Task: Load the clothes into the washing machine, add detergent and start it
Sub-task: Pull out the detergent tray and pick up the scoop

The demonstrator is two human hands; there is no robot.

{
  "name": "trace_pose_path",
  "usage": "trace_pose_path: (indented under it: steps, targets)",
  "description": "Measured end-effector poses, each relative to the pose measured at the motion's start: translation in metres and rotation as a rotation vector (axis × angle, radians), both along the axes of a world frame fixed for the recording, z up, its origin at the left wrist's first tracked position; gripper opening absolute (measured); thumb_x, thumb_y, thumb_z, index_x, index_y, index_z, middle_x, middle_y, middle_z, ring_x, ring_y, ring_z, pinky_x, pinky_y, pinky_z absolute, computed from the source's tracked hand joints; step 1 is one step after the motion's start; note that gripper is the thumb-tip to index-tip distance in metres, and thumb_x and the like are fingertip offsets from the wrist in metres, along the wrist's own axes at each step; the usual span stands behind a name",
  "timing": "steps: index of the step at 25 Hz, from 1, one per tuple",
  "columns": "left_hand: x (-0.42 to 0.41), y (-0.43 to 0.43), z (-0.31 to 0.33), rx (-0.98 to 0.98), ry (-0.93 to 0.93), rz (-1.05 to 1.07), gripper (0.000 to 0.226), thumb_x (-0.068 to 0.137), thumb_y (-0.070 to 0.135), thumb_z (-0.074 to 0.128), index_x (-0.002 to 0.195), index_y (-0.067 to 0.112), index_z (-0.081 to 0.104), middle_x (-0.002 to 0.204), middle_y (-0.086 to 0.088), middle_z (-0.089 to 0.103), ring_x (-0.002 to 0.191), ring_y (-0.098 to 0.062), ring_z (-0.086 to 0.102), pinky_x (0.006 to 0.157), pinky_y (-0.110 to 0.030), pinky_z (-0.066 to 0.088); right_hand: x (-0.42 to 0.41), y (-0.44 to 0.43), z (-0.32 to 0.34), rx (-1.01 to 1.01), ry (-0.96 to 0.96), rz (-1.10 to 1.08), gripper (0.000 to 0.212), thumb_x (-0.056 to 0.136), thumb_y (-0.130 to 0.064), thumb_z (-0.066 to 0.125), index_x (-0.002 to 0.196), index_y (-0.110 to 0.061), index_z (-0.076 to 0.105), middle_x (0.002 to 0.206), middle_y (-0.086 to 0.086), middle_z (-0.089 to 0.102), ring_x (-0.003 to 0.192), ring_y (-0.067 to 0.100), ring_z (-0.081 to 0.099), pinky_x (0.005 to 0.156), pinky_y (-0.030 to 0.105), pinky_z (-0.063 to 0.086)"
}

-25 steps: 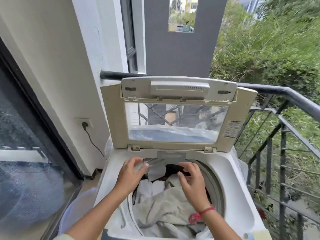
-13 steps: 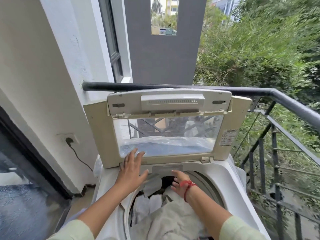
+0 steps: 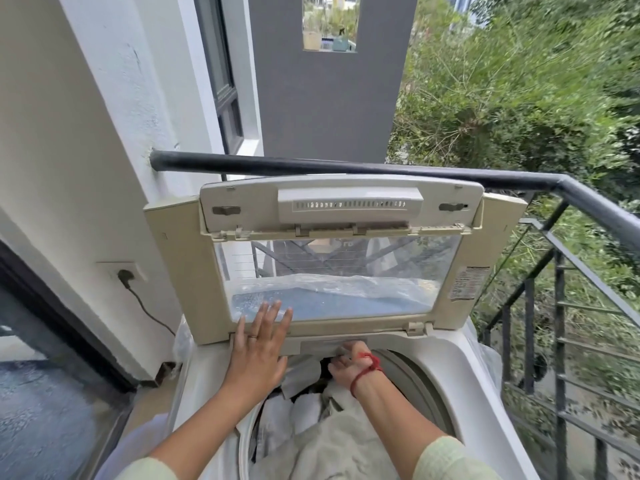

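Observation:
A white top-loading washing machine point(image 3: 460, 372) stands in front of me with its beige lid point(image 3: 180, 271) folded upright. Pale grey and white clothes point(image 3: 332, 441) fill the drum. My left hand point(image 3: 258, 348) lies flat, fingers spread, against the lower left of the lid and the machine's back rim. My right hand point(image 3: 348, 363), a red thread on its wrist, reaches to the back of the drum opening; its fingers curl at a small flap under the rear rim. Whether it grips the flap or cloth I cannot make out.
A black metal railing point(image 3: 571, 192) runs behind and to the right of the machine, with bushes beyond. A white wall with a socket and plugged-in black cable point(image 3: 126, 277) is on the left. A dark glass door point(image 3: 38, 393) stands at the lower left.
My view has tilted up. My left hand went from the drum's back edge up onto the lid. My right hand pushed further back, under the rear rim.

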State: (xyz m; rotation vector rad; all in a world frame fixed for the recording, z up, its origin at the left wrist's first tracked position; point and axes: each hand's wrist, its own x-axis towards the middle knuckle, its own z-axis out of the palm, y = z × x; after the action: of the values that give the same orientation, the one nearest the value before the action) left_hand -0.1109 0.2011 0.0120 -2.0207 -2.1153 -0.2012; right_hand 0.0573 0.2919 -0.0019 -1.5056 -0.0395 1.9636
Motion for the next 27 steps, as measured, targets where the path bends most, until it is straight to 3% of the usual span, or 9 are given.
trace_pose_path:
  steps: [2, 3, 5, 7, 13, 15, 18, 22, 27]
  targets:
    - [0.001, 0.001, -0.003, -0.053, 0.030, 0.017, 0.114, 0.050, 0.042, 0.083, 0.146, 0.018, 0.026, 0.155, -0.011, 0.015, 0.144, -0.029, 0.009, 0.106, -0.057, 0.021, -0.006, 0.004, 0.004, -0.041, 0.076, -0.092, 0.025, 0.095, -0.005, 0.036, 0.072, -0.007, 0.047, 0.056, 0.008, 0.053, 0.059, 0.018, 0.040, 0.064, 0.026, 0.039]
    - [0.001, 0.002, -0.004, -0.075, 0.037, 0.030, 0.118, 0.047, 0.042, 0.084, 0.146, 0.019, 0.024, 0.156, -0.010, 0.010, 0.145, -0.029, 0.005, 0.105, -0.058, 0.018, -0.006, 0.004, 0.004, -0.046, 0.105, -0.123, 0.017, 0.095, -0.006, 0.041, 0.080, -0.006, 0.049, 0.056, 0.008, 0.053, 0.061, 0.018, 0.043, 0.064, 0.025, 0.041]
    - [0.002, 0.004, -0.006, -0.115, 0.054, 0.080, 0.124, 0.048, 0.043, 0.083, 0.148, 0.021, 0.014, 0.157, -0.009, -0.001, 0.144, -0.029, -0.001, 0.106, -0.060, 0.013, -0.004, -0.003, 0.002, -0.025, 0.207, -0.196, 0.021, 0.095, -0.010, 0.048, 0.116, -0.005, 0.051, 0.090, 0.013, 0.057, 0.098, 0.024, 0.058, 0.091, 0.028, 0.046]
    - [0.005, 0.004, -0.004, -0.162, 0.068, 0.114, 0.125, 0.053, 0.045, 0.080, 0.148, 0.023, 0.002, 0.156, -0.008, -0.015, 0.143, -0.029, -0.008, 0.108, -0.059, 0.005, 0.003, -0.008, -0.006, -0.018, 0.279, -0.207, 0.043, 0.095, -0.012, 0.053, 0.135, -0.002, 0.040, 0.125, 0.014, 0.051, 0.129, 0.026, 0.045, 0.110, 0.034, 0.034]
    - [0.011, 0.003, 0.000, -0.233, 0.086, 0.190, 0.119, 0.071, 0.045, 0.069, 0.141, 0.025, -0.026, 0.145, -0.007, -0.043, 0.135, -0.027, -0.037, 0.105, -0.059, -0.017, 0.005, -0.006, -0.016, 0.071, 0.260, -0.105, 0.035, 0.087, -0.017, 0.064, 0.117, -0.002, 0.053, 0.142, 0.019, 0.040, 0.133, 0.028, 0.040, 0.111, 0.038, 0.035]
    - [0.011, 0.004, 0.004, -0.270, 0.093, 0.177, 0.114, 0.078, 0.042, 0.063, 0.137, 0.026, -0.033, 0.139, -0.006, -0.051, 0.129, -0.027, -0.044, 0.104, -0.060, -0.020, 0.003, -0.007, -0.016, 0.120, 0.175, -0.072, 0.051, 0.087, -0.022, 0.065, 0.129, 0.000, 0.047, 0.146, 0.020, 0.035, 0.133, 0.028, 0.040, 0.109, 0.036, 0.037]
    - [0.010, 0.005, 0.009, -0.334, 0.064, 0.152, 0.106, 0.086, 0.039, 0.053, 0.129, 0.027, -0.044, 0.126, -0.004, -0.062, 0.120, -0.025, -0.053, 0.098, -0.058, -0.025, 0.003, -0.009, -0.022, 0.154, 0.122, -0.058, 0.066, 0.080, -0.029, 0.071, 0.134, -0.002, 0.043, 0.145, 0.020, 0.037, 0.128, 0.029, 0.046, 0.097, 0.030, 0.048]
    - [0.009, 0.003, 0.012, -0.334, 0.043, 0.159, 0.106, 0.085, 0.038, 0.053, 0.130, 0.028, -0.043, 0.128, -0.003, -0.061, 0.120, -0.023, -0.054, 0.099, -0.058, -0.024, 0.005, -0.013, -0.031, 0.167, 0.076, -0.039, 0.083, 0.058, -0.035, 0.080, 0.127, 0.000, 0.050, 0.129, 0.020, 0.054, 0.109, 0.025, 0.060, 0.055, 0.020, 0.057]
    - [0.007, 0.006, 0.013, -0.361, 0.071, 0.163, 0.108, 0.085, 0.039, 0.053, 0.129, 0.027, -0.044, 0.131, -0.004, -0.058, 0.121, -0.025, -0.053, 0.103, -0.059, -0.021, 0.024, -0.025, -0.039, 0.166, 0.062, -0.032, 0.069, 0.070, -0.020, 0.078, 0.128, 0.002, 0.049, 0.128, 0.020, 0.051, 0.116, 0.029, 0.055, 0.053, 0.023, 0.056]
